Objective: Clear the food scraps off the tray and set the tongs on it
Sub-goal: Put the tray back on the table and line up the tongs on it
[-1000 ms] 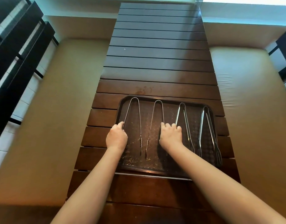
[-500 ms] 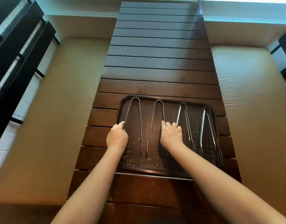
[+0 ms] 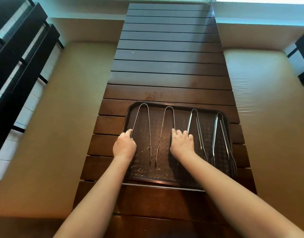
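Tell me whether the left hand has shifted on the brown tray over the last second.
No. The left hand stays at the brown plastic tray's left rim, against the leftmost steel tongs.

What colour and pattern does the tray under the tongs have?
The tray is dark brown with a fine repeating lattice texture, seen best in the head view.

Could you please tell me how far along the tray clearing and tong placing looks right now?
Done: four tongs, from the leftmost to the rightmost, lie on the tray. In hand: the left hand and right hand each rest on an outer arm of the two left tongs. Left: scraps still speckle the tray.
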`<action>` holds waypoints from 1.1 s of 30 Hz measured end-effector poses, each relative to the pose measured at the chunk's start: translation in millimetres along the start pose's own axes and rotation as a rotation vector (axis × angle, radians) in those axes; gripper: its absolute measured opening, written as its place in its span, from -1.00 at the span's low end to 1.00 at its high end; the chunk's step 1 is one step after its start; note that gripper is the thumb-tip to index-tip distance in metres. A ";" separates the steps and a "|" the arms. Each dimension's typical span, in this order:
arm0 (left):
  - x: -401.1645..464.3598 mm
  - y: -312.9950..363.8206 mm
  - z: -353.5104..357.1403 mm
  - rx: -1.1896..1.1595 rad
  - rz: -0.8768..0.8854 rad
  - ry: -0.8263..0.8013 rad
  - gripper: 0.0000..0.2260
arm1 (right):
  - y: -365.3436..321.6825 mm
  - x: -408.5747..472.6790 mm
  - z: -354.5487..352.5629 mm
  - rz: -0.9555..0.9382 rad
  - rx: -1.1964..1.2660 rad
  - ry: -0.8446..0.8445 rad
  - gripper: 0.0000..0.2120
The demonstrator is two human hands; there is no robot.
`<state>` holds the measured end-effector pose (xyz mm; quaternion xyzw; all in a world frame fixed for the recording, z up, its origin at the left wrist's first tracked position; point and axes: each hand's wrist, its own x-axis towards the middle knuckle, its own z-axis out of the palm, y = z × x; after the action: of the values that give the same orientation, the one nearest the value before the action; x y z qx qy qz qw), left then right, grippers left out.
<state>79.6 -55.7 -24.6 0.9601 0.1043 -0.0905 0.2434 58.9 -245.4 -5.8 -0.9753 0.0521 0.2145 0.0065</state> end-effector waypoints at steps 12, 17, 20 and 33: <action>-0.2 0.9 -1.7 0.006 0.007 -0.014 -0.64 | 2.0 -2.6 -0.5 0.004 0.029 0.007 -0.41; -0.6 2.1 -4.3 0.004 0.006 -0.025 -0.64 | 1.8 -2.7 -0.1 0.008 0.045 0.017 -0.39; -1.6 1.1 -6.1 0.005 0.017 -0.036 -0.64 | 4.6 -3.9 -0.2 0.000 0.086 0.066 -0.41; -10.4 -22.2 -5.3 -0.245 -0.184 0.023 -0.67 | 77.8 -12.3 -6.9 0.250 0.437 0.349 -0.60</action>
<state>64.8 -35.7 -27.6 0.9105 0.2050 -0.0878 0.3481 42.5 -321.8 6.4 -0.9589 0.2171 0.0265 0.1807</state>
